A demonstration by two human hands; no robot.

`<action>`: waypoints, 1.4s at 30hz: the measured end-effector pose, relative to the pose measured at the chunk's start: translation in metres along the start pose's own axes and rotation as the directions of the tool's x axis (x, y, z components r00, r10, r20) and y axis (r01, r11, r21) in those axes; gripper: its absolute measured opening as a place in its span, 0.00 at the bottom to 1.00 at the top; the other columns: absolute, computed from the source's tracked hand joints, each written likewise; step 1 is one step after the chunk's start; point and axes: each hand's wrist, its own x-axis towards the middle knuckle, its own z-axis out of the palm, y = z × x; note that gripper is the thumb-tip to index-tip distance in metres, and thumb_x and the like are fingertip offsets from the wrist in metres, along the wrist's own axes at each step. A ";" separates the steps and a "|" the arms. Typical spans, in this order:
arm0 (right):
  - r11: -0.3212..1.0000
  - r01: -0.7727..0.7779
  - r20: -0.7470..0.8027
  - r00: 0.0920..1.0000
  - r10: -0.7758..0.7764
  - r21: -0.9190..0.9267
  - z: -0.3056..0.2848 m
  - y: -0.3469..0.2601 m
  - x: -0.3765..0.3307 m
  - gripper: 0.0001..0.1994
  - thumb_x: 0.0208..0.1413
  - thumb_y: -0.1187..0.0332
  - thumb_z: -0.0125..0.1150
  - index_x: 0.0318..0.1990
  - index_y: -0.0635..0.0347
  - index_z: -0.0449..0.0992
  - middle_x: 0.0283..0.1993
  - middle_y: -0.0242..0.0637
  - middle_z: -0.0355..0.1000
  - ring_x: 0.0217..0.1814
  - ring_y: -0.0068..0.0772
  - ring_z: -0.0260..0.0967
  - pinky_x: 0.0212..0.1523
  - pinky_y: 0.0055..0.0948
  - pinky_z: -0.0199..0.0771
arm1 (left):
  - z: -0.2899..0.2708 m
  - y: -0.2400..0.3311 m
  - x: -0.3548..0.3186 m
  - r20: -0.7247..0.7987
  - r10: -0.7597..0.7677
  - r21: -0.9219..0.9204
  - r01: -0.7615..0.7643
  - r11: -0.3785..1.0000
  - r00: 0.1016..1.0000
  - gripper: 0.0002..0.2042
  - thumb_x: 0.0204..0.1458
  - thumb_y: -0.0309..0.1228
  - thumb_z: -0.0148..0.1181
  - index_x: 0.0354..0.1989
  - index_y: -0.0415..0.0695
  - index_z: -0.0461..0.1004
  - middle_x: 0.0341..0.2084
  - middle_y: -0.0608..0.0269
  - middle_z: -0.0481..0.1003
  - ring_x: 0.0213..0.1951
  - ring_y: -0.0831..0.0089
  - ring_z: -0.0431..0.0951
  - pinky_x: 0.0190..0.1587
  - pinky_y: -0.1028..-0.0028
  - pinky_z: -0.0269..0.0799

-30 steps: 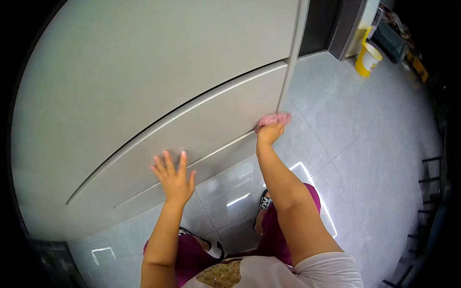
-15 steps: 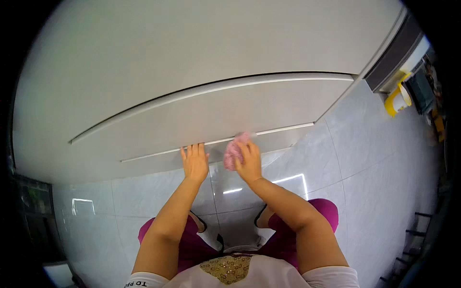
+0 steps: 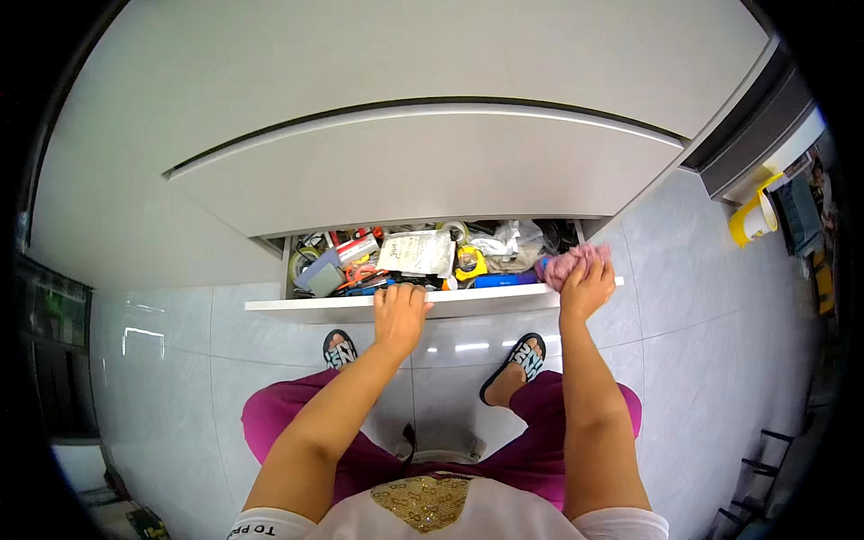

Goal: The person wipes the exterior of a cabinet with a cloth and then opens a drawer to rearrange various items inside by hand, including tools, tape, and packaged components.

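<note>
Drawer [image 3: 486, 306], 1: white-fronted, low in the cabinet [image 3: 432, 166], standing open and full of small goods.

Cloth [image 3: 578, 261], 1: pink, bunched, at the drawer's right end, by the rim corner. Exact contact with the rim: cannot tell.

Right hand [image 3: 588, 286], 1: fingers closed on the cloth. Handling note: the step in hand looks to be wiping the rim; best done with the cloth spread under 3 or 4 fingertips and pressed evenly, corner included, in 1 long stroke along the edge.

Left hand [image 3: 400, 317], 1: fingers side by side, bent over the rim left of its middle; whether they grip or only rest, cannot tell. Handling note: a steady hold here should keep the drawer from sliding under the strokes; fingers are best lifted clear as the cloth nears.

Contents near the rim: 1 yellow tape measure [image 3: 470, 262]; 1 blue tube [image 3: 504, 281], lying lengthwise just behind the front; 1 pale packet [image 3: 417, 252], on top. Caution: a loose cloth tail could snag or drag these; fold it in.
</note>
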 end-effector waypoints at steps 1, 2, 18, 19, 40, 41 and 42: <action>0.997 -0.019 -0.011 1.000 0.018 -0.072 -0.001 0.000 -0.015 0.17 0.47 0.67 0.59 0.47 0.55 0.73 0.54 0.51 0.65 0.53 0.57 0.61 0.51 0.48 0.62 | 0.001 0.005 -0.006 -0.014 -0.012 -0.030 0.011 0.999 1.000 0.14 0.46 0.36 0.61 0.40 0.45 0.72 0.38 0.62 0.70 0.42 0.63 0.67 0.47 0.61 0.57; 0.989 -0.039 -0.026 0.999 0.036 -0.145 0.000 -0.001 -0.030 0.16 0.48 0.66 0.59 0.47 0.55 0.74 0.54 0.51 0.65 0.53 0.56 0.61 0.50 0.48 0.62 | 0.001 0.009 -0.010 -0.079 0.000 -0.030 -0.003 1.000 0.997 0.14 0.46 0.35 0.61 0.40 0.45 0.73 0.37 0.61 0.70 0.42 0.62 0.67 0.47 0.61 0.58; 0.855 0.410 0.415 0.751 -0.514 0.318 -0.038 -0.143 -0.114 0.14 0.48 0.62 0.59 0.42 0.56 0.74 0.45 0.43 0.70 0.43 0.47 0.65 0.41 0.44 0.64 | -0.021 -0.022 -0.017 0.176 0.109 -0.444 -0.020 0.896 0.978 0.17 0.38 0.18 0.54 0.40 0.39 0.74 0.40 0.54 0.75 0.41 0.54 0.71 0.47 0.63 0.66; 0.860 0.417 0.434 0.743 -0.509 0.295 -0.035 -0.143 -0.113 0.15 0.48 0.62 0.59 0.43 0.55 0.75 0.45 0.42 0.70 0.43 0.46 0.65 0.41 0.43 0.64 | -0.024 -0.021 -0.017 0.199 0.111 -0.452 -0.009 0.892 0.974 0.18 0.38 0.18 0.54 0.42 0.39 0.74 0.40 0.54 0.75 0.42 0.54 0.71 0.48 0.63 0.66; 0.539 0.652 0.276 0.468 -0.840 0.533 0.023 -0.270 -0.202 0.15 0.45 0.64 0.57 0.43 0.49 0.74 0.51 0.37 0.68 0.46 0.42 0.65 0.43 0.42 0.65 | -0.061 -0.129 -0.070 0.365 -0.545 0.337 0.439 0.833 0.754 0.21 0.51 0.27 0.48 0.55 0.39 0.65 0.57 0.56 0.65 0.61 0.61 0.61 0.61 0.46 0.50; 0.521 0.606 0.312 0.423 -0.851 0.601 0.010 -0.259 -0.183 0.16 0.43 0.63 0.60 0.43 0.48 0.74 0.50 0.37 0.69 0.44 0.42 0.67 0.42 0.41 0.66 | -0.059 -0.135 -0.080 0.336 -0.520 0.390 0.386 0.836 0.786 0.21 0.49 0.27 0.50 0.54 0.40 0.67 0.54 0.56 0.68 0.60 0.60 0.62 0.61 0.47 0.51; 0.574 0.538 0.402 0.411 -0.818 0.618 0.007 -0.237 -0.165 0.17 0.41 0.62 0.62 0.42 0.47 0.74 0.47 0.37 0.71 0.40 0.43 0.68 0.40 0.41 0.67 | -0.058 -0.136 -0.080 0.348 -0.520 0.399 0.378 0.835 0.780 0.21 0.48 0.28 0.51 0.53 0.40 0.67 0.53 0.55 0.68 0.60 0.59 0.63 0.61 0.48 0.51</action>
